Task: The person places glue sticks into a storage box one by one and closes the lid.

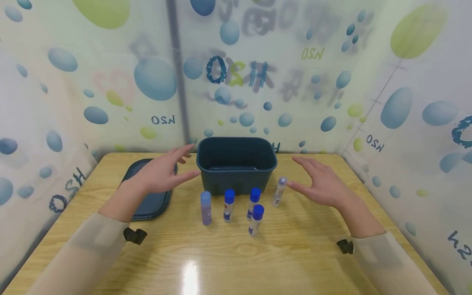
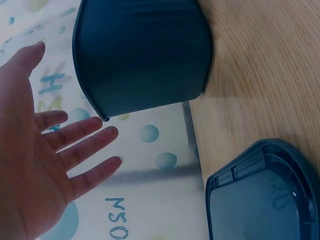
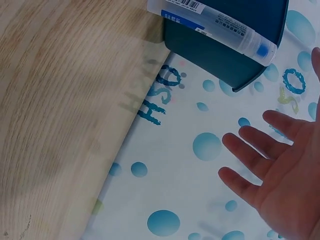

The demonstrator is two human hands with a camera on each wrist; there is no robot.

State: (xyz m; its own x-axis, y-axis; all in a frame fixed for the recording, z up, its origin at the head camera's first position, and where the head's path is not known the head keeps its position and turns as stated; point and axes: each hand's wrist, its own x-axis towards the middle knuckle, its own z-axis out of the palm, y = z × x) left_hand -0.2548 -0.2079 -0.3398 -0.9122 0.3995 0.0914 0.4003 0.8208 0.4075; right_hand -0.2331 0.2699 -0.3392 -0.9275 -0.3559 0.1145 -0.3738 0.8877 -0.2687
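Note:
A dark blue plastic bin [image 1: 237,182] stands upright at the back of the table, its inside facing up. My left hand [image 1: 162,172] hovers by its left side with fingers spread, thumb tip close to the rim; the left wrist view shows the palm bare. To the right, my right hand [image 1: 324,182] is held out with straight fingers, its thumb near a clear glue tube [image 1: 279,192]. In front of the bin stand three white glue sticks with dark blue caps, one of them the nearest glue stick [image 1: 256,221], and a purple tube with light blue cap [image 1: 206,209].
The bin's dark lid [image 1: 151,205] lies flat on the wooden table [image 1: 221,262], left of the bin and partly behind my left forearm. A dotted curtain [image 1: 228,110] hangs right behind the table and along both sides.

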